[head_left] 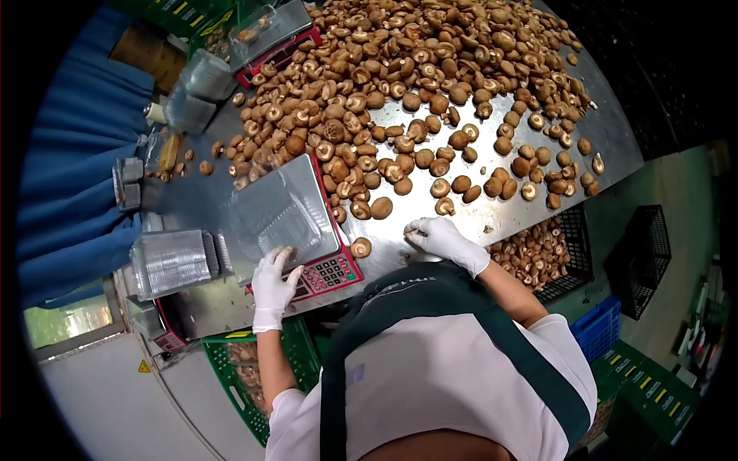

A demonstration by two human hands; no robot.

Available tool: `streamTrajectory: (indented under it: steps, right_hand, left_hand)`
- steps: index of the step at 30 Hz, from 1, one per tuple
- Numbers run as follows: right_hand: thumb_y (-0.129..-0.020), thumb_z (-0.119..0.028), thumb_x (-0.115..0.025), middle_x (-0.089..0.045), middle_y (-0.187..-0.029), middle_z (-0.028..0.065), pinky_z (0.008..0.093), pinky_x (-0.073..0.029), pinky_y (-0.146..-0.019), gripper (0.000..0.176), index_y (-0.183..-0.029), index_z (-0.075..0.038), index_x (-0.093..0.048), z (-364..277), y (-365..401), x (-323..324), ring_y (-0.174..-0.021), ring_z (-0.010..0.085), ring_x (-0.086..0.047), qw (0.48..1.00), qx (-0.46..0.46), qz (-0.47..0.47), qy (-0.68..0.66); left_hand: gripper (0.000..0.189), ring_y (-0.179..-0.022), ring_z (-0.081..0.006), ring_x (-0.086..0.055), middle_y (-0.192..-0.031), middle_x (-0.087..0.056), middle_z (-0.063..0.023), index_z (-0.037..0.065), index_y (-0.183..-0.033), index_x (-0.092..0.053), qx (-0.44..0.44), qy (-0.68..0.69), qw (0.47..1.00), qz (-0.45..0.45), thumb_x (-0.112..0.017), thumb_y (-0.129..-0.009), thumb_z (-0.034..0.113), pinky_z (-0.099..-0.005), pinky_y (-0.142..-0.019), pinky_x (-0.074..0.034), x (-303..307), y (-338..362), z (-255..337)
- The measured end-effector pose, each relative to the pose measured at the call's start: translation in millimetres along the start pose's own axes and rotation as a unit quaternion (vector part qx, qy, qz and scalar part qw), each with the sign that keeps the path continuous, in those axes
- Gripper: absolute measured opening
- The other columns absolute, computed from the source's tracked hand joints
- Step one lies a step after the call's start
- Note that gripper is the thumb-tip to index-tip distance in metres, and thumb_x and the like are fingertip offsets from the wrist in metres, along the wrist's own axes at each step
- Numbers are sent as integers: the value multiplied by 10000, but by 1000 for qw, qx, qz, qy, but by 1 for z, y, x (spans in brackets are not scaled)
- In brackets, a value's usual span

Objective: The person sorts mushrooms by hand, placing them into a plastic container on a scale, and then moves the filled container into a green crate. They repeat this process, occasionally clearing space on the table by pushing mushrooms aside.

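My left hand (274,288), in a white glove, is at the near edge of a clear plastic tray (284,223). Its thumb is apart from the fingers, and the fingertips are by the tray's rim. The tray rests on the plate of a red digital scale (327,273) with a keypad. My right hand (446,242), also gloved, is low over the metal table with fingers curled together; whatever may be in them is hidden. A single shiitake mushroom (360,247) lies between the hands, beside the scale. Loose shiitake mushrooms (442,187) lie just beyond my right hand.
A large mushroom heap (430,54) covers the far part of the metal table (530,219). Stacked clear trays (173,261) stand at left. Another scale (280,58) is at the far left. A black crate (576,246) and a green crate (307,349) hold mushrooms below the edge.
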State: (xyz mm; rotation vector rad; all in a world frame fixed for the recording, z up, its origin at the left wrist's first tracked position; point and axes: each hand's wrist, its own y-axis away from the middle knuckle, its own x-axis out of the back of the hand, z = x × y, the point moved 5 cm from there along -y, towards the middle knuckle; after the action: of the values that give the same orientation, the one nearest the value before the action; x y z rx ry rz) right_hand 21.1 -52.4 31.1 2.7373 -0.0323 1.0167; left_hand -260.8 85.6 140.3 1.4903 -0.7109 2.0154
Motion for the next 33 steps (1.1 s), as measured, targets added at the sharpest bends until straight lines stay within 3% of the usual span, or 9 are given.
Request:
streamTrajectory:
  steps: [2,4,8,13,17,20,26,28,33]
  right_hand:
    - [-822,-291,-543,-653,-767,133,388,-508,-679,231,-932,-127,-664,8,-7,11,-711,307,-632,999,-8,14,-30]
    - [-820,-290,-546,-640,-732,147,399,-506,-648,229,-927,-126,-665,13,-19,23,-668,316,-625,999,-7,40,-30]
    - [-805,-280,-578,-642,-774,160,420,-500,-695,237,-918,-90,-663,0,-56,66,-764,335,-603,990,17,128,54]
    - [-734,-405,-658,-625,-977,111,401,-450,-856,407,-948,-59,-653,7,-139,92,-1033,321,-514,974,104,155,125]
    - [-739,-614,-542,-428,-1293,226,498,-356,-924,623,-1077,-98,-626,40,-176,53,-1134,376,-445,960,91,53,259]
    - [-717,-537,-590,-474,-1225,189,494,-329,-943,551,-993,-65,-653,34,-144,49,-1112,341,-440,930,171,89,314]
    - [-677,-365,-659,-416,-1313,167,473,-363,-928,396,-875,-23,-658,55,-71,77,-1159,306,-421,950,127,-1,286]
    - [-688,-346,-649,-437,-1311,167,466,-368,-935,368,-866,-24,-654,70,-53,81,-1173,282,-422,951,106,33,290]
    - [-744,-436,-616,-533,-1218,100,422,-369,-925,444,-999,-73,-642,89,-22,103,-1148,262,-455,960,4,-44,276]
  left_hand:
    - [286,-918,-287,-589,-980,-626,-113,77,-1025,-619,2,-34,997,64,-665,-754,156,-344,-798,-473,3,-7,31]
    - [286,-959,-280,-598,-1048,-613,-139,51,-1002,-626,12,155,976,152,-687,-734,129,-342,-844,-474,0,-10,57]
    - [336,-1060,-278,-559,-1198,-537,-161,24,-1060,-589,31,279,959,47,-667,-746,116,-365,-861,-470,-60,-36,120]
    - [638,-1152,-374,-423,-1344,-336,-195,87,-1294,-366,233,59,968,-65,-668,-739,175,-433,-881,-438,-153,-62,106]
    - [571,-1076,-391,-446,-1149,-418,-195,79,-1213,-411,259,89,961,33,-675,-716,173,-451,-856,-429,-172,-75,92]
    - [501,-1034,-391,-458,-1064,-438,-192,78,-1147,-451,205,147,967,35,-668,-701,149,-454,-821,-431,-187,-84,100]
    - [335,-929,-345,-521,-996,-477,-144,134,-1043,-538,130,79,988,20,-615,-719,98,-413,-751,-465,-198,-97,150]
    - [304,-907,-330,-537,-978,-491,-127,117,-1021,-559,56,248,967,-9,-627,-724,118,-394,-762,-466,-203,-102,163]
    - [376,-968,-164,-554,-1066,-570,-85,52,-1139,-525,129,525,840,-42,-609,-773,35,-265,-827,-446,-209,-95,148]
